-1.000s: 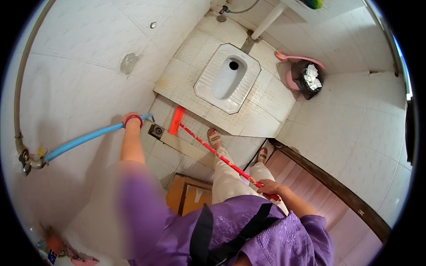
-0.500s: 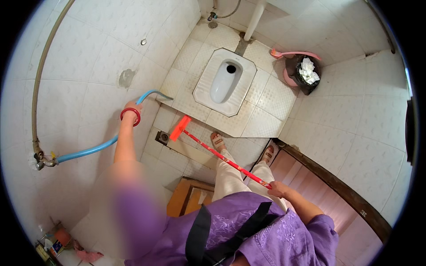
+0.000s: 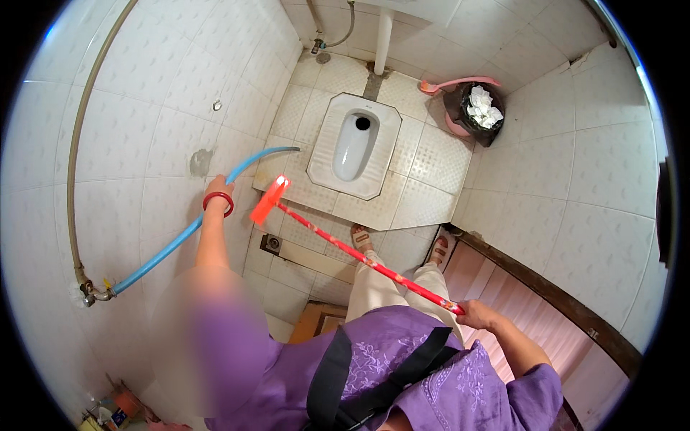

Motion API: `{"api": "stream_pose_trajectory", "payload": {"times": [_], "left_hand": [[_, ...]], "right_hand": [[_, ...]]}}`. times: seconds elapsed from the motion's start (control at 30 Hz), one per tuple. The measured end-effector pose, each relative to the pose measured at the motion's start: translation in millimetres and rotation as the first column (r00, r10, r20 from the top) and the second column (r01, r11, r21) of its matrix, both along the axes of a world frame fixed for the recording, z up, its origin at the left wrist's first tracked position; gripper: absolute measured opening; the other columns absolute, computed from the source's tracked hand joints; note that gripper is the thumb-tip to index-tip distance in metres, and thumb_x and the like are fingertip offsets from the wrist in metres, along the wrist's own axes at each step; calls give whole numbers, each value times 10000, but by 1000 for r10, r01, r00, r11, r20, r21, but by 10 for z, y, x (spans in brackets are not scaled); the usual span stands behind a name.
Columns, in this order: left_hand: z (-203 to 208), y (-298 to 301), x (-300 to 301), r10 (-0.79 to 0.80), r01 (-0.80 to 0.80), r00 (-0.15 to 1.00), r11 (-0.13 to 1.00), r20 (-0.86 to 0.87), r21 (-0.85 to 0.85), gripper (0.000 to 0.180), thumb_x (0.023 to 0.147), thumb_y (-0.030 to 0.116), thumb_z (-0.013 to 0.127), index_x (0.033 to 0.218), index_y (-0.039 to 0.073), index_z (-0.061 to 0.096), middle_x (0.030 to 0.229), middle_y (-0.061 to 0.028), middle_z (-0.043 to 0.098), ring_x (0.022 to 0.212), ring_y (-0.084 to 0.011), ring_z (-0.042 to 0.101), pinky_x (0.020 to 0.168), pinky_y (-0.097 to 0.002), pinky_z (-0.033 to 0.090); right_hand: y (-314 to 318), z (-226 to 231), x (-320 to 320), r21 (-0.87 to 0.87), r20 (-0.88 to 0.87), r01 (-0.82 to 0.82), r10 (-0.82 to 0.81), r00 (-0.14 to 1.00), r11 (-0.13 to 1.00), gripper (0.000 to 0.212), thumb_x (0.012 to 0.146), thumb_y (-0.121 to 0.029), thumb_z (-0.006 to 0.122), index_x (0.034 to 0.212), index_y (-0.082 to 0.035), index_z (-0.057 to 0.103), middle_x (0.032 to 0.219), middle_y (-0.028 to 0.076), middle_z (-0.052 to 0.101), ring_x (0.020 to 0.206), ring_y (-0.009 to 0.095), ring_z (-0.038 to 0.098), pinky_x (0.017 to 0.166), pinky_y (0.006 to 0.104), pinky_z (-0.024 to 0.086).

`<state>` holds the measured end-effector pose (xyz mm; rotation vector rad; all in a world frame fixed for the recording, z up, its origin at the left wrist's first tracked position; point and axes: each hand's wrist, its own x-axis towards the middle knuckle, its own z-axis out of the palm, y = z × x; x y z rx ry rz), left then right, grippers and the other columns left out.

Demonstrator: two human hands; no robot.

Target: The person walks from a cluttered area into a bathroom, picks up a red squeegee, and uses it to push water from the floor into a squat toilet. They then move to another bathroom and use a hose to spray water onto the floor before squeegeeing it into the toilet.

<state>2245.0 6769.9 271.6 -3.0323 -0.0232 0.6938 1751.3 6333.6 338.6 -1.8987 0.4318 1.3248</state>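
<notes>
My left hand [image 3: 220, 188], with a red bangle at the wrist, is closed round a blue hose [image 3: 169, 248]. The hose runs up from a wall tap [image 3: 96, 293], and its free end points over the raised tiled step, left of the white squat toilet [image 3: 353, 147]. Closed on the end of a red patterned handle, my right hand [image 3: 476, 314] holds a long brush [image 3: 363, 257]. The brush's orange-red head [image 3: 269, 200] is in front of the step's edge, a little right of my left hand. No water shows at the hose's end.
A pink bin [image 3: 456, 126] lined with a black bag holds crumpled white paper, with a pink long-handled tool [image 3: 460, 84] behind it. A floor drain [image 3: 272, 244] lies below the step. A wooden stool-like piece [image 3: 316, 322] and a dark door sill [image 3: 546, 294] are near my legs.
The hose's end has swung right, nearer the toilet. The brush head has shifted left toward my left hand, and my right hand sits slightly further right. The view has moved a little.
</notes>
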Motion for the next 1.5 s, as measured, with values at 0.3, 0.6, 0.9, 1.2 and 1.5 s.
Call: {"api": "stream_pose_trajectory", "payload": {"times": [0.3, 0.6, 0.9, 1.2, 1.5], "left_hand": [[-96, 169, -173, 35, -35, 998, 999, -53, -6, 306, 773, 246, 530, 1003, 44, 519, 981, -169, 560, 922, -320, 530, 782, -401, 421], [-461, 379, -298, 102, -62, 961, 985, -256, 160, 308, 733, 205, 581, 981, 31, 526, 974, -189, 560, 918, -317, 539, 775, -397, 437], [-691, 387, -69, 80, -57, 874, 996, -479, 62, 719, 663, 335, 663, 1219, 16, 336, 1176, -190, 446, 1063, -294, 460, 878, -386, 384], [-983, 118, 75, 170, -173, 908, 985, -384, 28, 744, 648, 390, 667, 1205, 20, 342, 1174, -206, 441, 1088, -319, 436, 890, -408, 377], [-1439, -317, 321, 6, -20, 999, 964, -51, -264, 706, 648, 310, 678, 1189, -5, 350, 1132, -207, 468, 1046, -303, 463, 873, -361, 376]], "right_hand": [[175, -197, 614, -87, 13, 149, -148, 989, 985, 215, 671, -188, 528, 780, -3, 525, 700, 205, 556, 669, 320, 551, 620, 393, 422], [225, 24, 752, -175, 164, 193, -165, 973, 965, 203, 676, -161, 518, 786, 9, 530, 702, 231, 555, 675, 367, 551, 640, 405, 433], [231, 170, 570, -202, 187, 225, -188, 964, 953, 195, 685, -170, 516, 774, 2, 534, 674, 227, 551, 639, 355, 558, 617, 404, 441], [204, 391, 109, -229, 147, 260, -231, 962, 938, 200, 702, -204, 533, 773, -18, 534, 626, 205, 548, 596, 348, 554, 581, 390, 447], [209, 562, -284, -212, 150, 318, -290, 945, 924, 187, 684, -180, 578, 750, -8, 545, 582, 175, 531, 504, 265, 521, 525, 341, 433]]}}
